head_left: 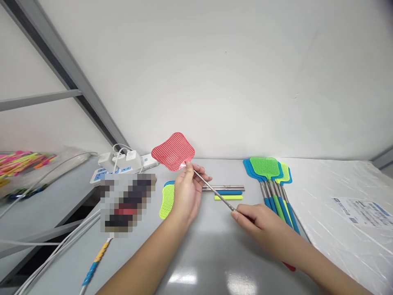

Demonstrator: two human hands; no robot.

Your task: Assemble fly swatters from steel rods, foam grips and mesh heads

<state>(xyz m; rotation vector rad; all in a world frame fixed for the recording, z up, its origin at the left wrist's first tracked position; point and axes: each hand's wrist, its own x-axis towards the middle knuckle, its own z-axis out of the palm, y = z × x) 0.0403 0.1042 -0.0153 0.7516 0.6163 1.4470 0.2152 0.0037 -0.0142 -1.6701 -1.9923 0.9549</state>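
A fly swatter with a red mesh head (pixel 174 151) and a thin metal rod (pixel 215 190) is held above the table, tilted from upper left to lower right. My left hand (pixel 188 186) pinches the rod just below the head, thumb on top. Farther down, my right hand (pixel 260 223) is closed around the handle, and a red tip shows below that wrist. Behind my left hand lie a yellow-green mesh head (pixel 167 200) and a blue one (pixel 169 183), partly hidden. Beyond the rod rest several metal rods (pixel 229 188), a blue sleeve (pixel 229 192) and a yellow-green sleeve (pixel 229 197).
Several blue, green and yellow swatters (pixel 267 167) are fanned together at the right. Beside them is a plastic-wrapped white package (pixel 353 184). At the left stand a power strip (pixel 100 174) with chargers, a blurred-out dark object (pixel 130 205) and a cable (pixel 95 262).
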